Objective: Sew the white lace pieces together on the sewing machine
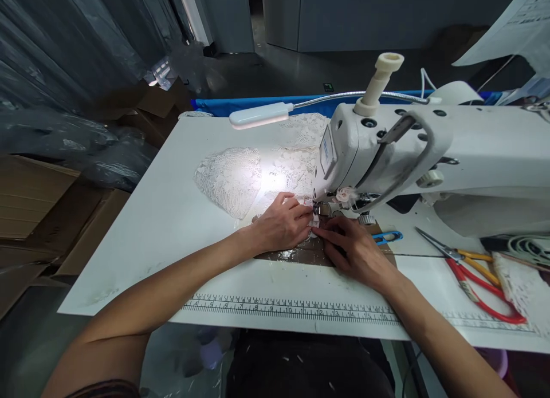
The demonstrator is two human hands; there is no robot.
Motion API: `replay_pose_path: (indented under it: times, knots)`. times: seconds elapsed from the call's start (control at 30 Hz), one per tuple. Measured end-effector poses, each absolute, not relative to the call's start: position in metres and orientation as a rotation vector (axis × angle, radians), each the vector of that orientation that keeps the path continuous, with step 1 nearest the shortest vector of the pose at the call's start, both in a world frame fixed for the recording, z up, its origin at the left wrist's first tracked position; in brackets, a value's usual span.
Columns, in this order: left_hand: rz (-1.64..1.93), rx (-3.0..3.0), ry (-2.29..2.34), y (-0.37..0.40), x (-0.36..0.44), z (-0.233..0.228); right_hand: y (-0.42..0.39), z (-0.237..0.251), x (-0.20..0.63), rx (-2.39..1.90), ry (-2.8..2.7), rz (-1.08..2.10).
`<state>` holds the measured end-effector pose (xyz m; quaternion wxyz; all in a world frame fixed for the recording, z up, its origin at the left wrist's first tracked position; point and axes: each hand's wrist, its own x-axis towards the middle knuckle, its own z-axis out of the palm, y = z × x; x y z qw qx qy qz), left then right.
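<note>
My left hand (284, 223) rests beside the needle area of a white sewing machine (344, 140), its bent fingertips pressing a strip of white lace fabric (315, 219) by the presser foot (323, 209). From the other side, my right hand (356, 248) has its fingers closed at the lace's near edge, just in front of the foot. The exact grip of its fingertips is partly hidden. More white lace pieces (230, 177) lie flat behind my left hand, under a bright lamp (260, 116).
Right of my right hand lie blue thread snips (387, 236), scissors with red and orange handles (481, 283) and a lace scrap (524, 292). A printed ruler (292, 311) runs along the front edge of the white table (146, 237). Cardboard boxes (38, 197) stand at left.
</note>
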<state>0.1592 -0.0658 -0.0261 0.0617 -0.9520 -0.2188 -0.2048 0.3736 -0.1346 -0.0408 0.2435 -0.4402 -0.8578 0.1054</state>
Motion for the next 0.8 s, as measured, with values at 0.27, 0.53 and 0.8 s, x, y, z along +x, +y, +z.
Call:
replay_pose_path:
  times: [0.27,0.53,0.8]
  knots:
    - [-0.553,-2.822,-0.815,-0.062,0.165,-0.029,-0.132,-0.041,0.369,-1.267,-2.290,0.244]
    - [-0.583,-2.791,-0.870,-0.066,0.164,-0.024,-0.133,-0.036,0.381,-1.384,-2.130,0.438]
    - [-0.702,-3.154,-0.283,-0.051,0.148,-0.015,-0.131,-0.030,0.379,-1.381,-1.989,0.461]
